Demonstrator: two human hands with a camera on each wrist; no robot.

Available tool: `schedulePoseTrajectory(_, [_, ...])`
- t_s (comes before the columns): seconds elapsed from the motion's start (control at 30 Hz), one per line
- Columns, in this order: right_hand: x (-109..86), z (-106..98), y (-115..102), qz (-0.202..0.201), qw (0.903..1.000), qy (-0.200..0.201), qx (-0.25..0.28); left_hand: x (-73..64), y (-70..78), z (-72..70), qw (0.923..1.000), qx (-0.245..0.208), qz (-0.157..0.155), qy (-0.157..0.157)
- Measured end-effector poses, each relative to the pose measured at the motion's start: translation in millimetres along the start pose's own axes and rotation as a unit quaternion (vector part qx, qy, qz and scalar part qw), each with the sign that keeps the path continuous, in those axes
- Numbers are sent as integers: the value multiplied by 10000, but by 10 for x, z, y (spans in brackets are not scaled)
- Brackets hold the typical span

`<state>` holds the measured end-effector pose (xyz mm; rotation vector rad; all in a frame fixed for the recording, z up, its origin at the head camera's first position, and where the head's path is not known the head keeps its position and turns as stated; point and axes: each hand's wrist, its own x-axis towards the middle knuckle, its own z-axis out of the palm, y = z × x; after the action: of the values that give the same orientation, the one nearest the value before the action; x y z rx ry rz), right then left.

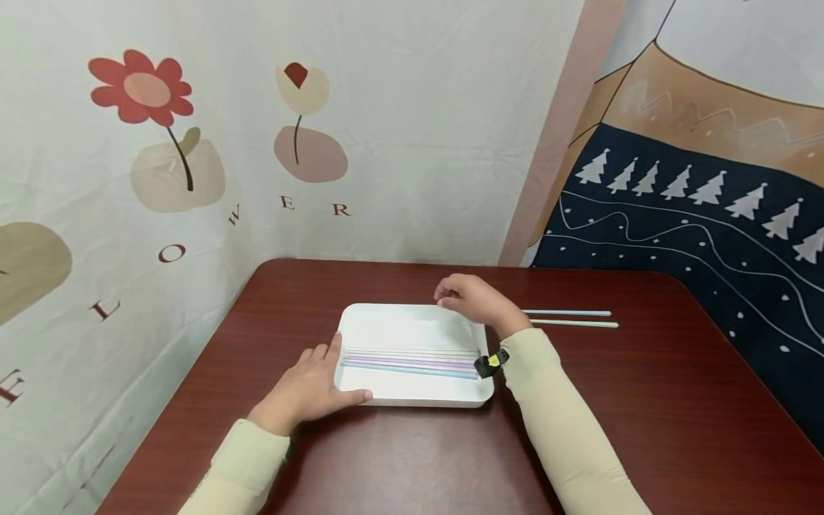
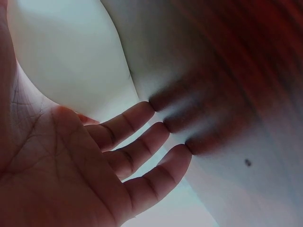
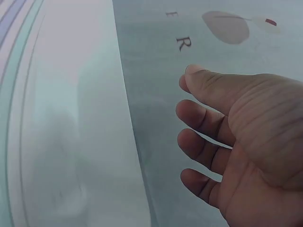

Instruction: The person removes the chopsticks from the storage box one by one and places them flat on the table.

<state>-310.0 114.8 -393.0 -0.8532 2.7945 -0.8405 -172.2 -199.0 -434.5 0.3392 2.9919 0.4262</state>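
Observation:
A white rectangular tray [image 1: 412, 325] lies on the table, with several thin pastel straws [image 1: 412, 362] side by side across it in green, pink, purple and blue. My left hand [image 1: 311, 383] rests against the tray's left end, its fingers along that side and the thumb at the near edge. In the left wrist view, the fingers [image 2: 147, 187] stretch out loosely with their tips at the tabletop. My right hand [image 1: 475, 297] hovers over the tray's far right edge, fingers loosely bent. Nothing shows between the thumb and fingers [image 3: 191, 112] in the right wrist view.
Two more straws, a blue one [image 1: 569, 312] and a pale green one [image 1: 579, 324], lie on the table right of the tray, partly hidden by the right wrist. The reddish-brown table [image 1: 644, 400] meets a printed flower curtain [image 1: 412, 179] behind. A dark patterned cloth [image 1: 676, 229] hangs at right.

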Motion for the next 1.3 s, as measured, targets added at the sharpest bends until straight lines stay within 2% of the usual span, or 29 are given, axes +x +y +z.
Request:
schedulePoseTrajectory(0.4, [67,318,-138,-77,9988,-416,236,-6,0,12,10000,-26,-12,4])
schedulePoseTrajectory(0.57, [100,422,-149,-280,9974,-594,281,-5,-1,14,10000,-3,-68,-42])
schedulePoseTrajectory(0.77, [128,492,-189,-545,9935,-839,543,-7,-1,13,9999,57,-93,-44])
schedulePoseTrajectory(0.93, [129,522,-193,-659,9922,-904,546,-7,10,3,9999,61,-79,-40])
schedulePoseTrajectory(1.3, [133,628,-184,-576,9851,-1464,688,-25,12,-6,10000,72,-40,-2])
